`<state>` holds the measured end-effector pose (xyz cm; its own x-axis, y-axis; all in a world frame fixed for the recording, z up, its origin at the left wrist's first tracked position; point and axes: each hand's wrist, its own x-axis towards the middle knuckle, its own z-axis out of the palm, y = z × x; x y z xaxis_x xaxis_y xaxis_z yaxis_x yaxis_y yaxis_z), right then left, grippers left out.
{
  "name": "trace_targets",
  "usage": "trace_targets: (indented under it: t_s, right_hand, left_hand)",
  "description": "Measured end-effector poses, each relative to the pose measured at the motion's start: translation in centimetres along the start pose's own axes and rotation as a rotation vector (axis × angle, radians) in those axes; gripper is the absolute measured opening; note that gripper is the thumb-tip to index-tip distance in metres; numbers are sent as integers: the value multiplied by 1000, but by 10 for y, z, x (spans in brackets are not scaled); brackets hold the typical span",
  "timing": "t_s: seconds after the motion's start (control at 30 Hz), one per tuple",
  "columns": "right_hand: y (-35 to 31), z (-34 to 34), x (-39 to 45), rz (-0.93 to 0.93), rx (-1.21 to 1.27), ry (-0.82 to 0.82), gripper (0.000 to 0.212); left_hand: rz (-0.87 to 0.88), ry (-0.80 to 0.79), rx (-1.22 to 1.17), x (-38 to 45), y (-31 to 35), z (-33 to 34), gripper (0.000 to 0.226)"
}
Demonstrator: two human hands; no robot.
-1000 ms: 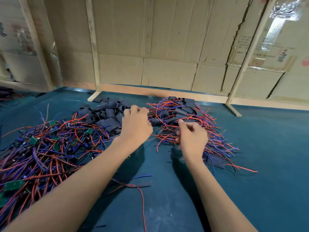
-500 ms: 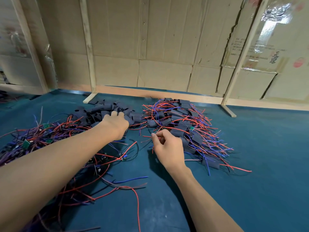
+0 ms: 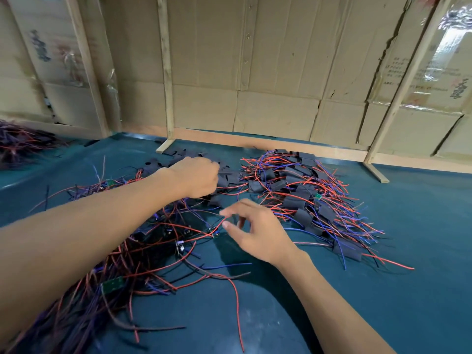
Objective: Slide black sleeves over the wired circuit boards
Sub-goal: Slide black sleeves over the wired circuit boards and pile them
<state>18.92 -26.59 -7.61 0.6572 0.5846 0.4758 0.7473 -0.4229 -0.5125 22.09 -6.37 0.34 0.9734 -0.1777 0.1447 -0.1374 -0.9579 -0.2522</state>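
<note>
Item: sleeving station, pickup stage, on a dark teal bench (image 3: 383, 290) backed by cardboard walling (image 3: 255, 60). Stock, unsleeved: a tangle of red and blue wired circuit boards (image 3: 109, 264) at near left, with small green boards showing among the leads. Stock, loose: a heap of black sleeves (image 3: 229, 175) at centre rear. Stock, finished: a pile of sleeved boards (image 3: 301, 198) to the right, well apart from the raw tangle. Left hand (image 3: 196, 177): reaches into the sleeve heap with fingers curled down into it; whether a sleeve is actually caught between them cannot be told, as the fingertips are hidden. Right hand (image 3: 255, 231): thumb and forefinger pinch a red wire (image 3: 219, 227) that leads down to a small board (image 3: 214, 233) lying at the edge of the tangle, other fingers spread loose. Handling note, by judgement: lift this one board slowly by its lead so neighbouring wires fall away and do not drag along; take a single sleeve, not a clump; pinch the sleeve open at one mouth, gather both leads together, feed them through first, then draw the board in flat so its corners do not snag the sleeve edge. Risk: a pull on one thin wire alone may strain its solder joint, so support near the board is advisable.
</note>
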Motion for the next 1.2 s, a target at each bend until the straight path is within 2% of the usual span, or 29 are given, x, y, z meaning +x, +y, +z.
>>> trace_targets:
  t_s: [0.07,0.13,0.23,0.37,0.5,0.63,0.7,0.83,0.87,0.97,1.1,1.2]
  right_hand:
    - [-5,6,2,-78,-112,-185,35]
    - [-6,11,4,-119,-243,-259,35]
    - [-6,7,6,-103,-312,-261,29]
    - [2,-4,2,-79,-338,-201,30]
    - [1,-2,0,5,-342,-55,25]
    - [4,6,2,163,-436,-109,32]
    - [9,4,2,218,-391,-101,37]
    - [14,-5,2,292,-302,-96,25]
    - [16,-7,2,279,-306,-79,21]
    - [18,-15,1,238,-281,0,17]
    - [22,-31,-2,144,-215,18,12]
    - [23,-34,-2,220,-92,-113,12]
  left_hand:
    - [-41,7,-124,-4,-5,-3,20]
    - [-134,6,-254,-9,-9,-6,25]
    - [-233,33,-400,-20,-7,-8,36]
    - [-367,159,-763,-42,8,3,59]
    - [-347,160,-909,-57,32,28,45]
    - [-367,208,-1014,-71,53,49,58]
    - [-333,233,-953,-77,58,55,55]
    - [-134,173,-367,-83,63,64,78]
    - [-132,127,-278,-82,63,65,74]
    - [-224,80,-223,-77,58,65,51]
    - [-308,65,-152,-79,52,68,57]
    - [-403,16,-66,-78,51,68,55]
